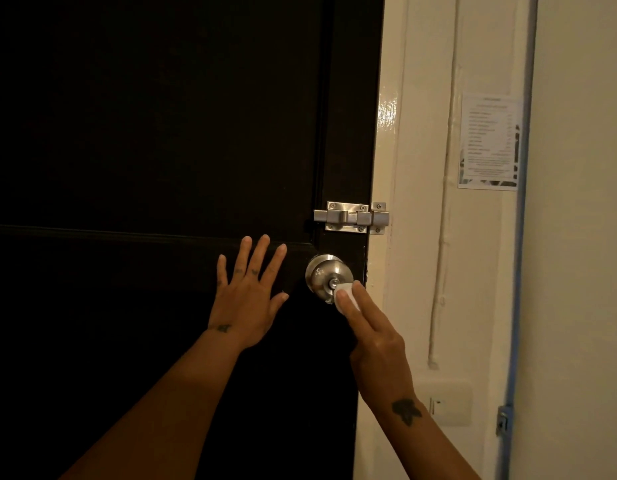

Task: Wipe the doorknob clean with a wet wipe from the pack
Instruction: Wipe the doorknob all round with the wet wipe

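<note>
A round silver doorknob (326,273) sits near the right edge of a dark door (144,133). My right hand (373,336) holds a white wet wipe (347,294) under its fingertips and presses it against the knob's lower right side. My left hand (246,294) lies flat on the door just left of the knob, fingers spread and holding nothing. The wipe pack is not in view.
A metal slide bolt (352,218) spans the door edge and the cream frame above the knob. A printed paper notice (489,142) hangs on the wall at right. A white wall switch (447,403) sits low beside my right forearm.
</note>
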